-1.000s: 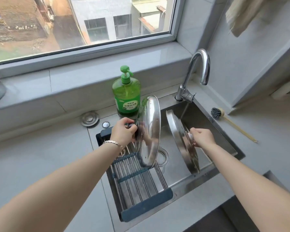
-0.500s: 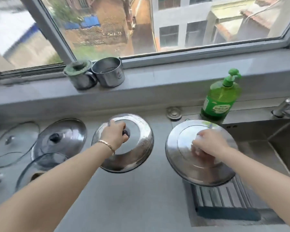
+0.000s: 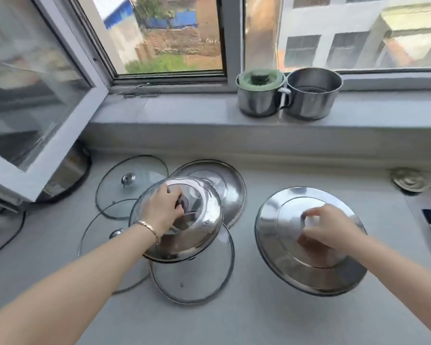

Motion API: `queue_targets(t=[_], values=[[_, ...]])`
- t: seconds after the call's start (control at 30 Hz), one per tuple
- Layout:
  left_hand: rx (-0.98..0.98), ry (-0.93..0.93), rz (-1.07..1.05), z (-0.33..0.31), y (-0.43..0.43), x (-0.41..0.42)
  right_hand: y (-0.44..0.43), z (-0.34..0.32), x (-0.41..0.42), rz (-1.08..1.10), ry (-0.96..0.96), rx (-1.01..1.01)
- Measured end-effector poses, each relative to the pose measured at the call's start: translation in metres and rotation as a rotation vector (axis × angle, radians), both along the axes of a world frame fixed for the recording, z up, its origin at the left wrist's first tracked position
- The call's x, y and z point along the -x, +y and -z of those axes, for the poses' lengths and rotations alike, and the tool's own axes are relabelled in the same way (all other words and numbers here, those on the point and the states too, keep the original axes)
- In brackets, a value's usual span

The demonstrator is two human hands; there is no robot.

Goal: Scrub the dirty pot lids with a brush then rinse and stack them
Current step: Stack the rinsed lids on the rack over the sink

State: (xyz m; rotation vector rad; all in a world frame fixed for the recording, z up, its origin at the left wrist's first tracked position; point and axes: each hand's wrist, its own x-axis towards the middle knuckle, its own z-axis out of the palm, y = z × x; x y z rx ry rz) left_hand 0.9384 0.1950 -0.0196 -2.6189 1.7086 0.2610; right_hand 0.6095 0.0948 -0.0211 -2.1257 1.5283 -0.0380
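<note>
Bright daylight comes through the window and spreads evenly over the counter below it. Shadows under the lids are soft and short. White glare streaks the steel lid below the window's right pane, and small glints dot the domed lid. The right hand is blurred. The view outside is soft, and the window frame bows toward the picture edges

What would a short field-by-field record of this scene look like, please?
left hand: grips the domed lid by its knob, over the pile
right hand: grips the wide lid by its knob, tilted, right of the pile
pile: three glass lids and a steel lid on the counter
sill: capped mug beside open pot
</note>
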Motion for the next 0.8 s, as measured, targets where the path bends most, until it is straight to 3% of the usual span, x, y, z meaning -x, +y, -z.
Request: queue_targets(t=[0.33, 0.8], values=[[-0.121, 0.021, 0.017, 0.042, -0.015, -0.088, 0.019, -0.014, -0.094, 0.084, 0.008, -0.068], [-0.114, -0.022, 0.047, 0.050, -0.018, -0.106, 0.022, -0.018, -0.108, 0.123, 0.037, -0.052]])
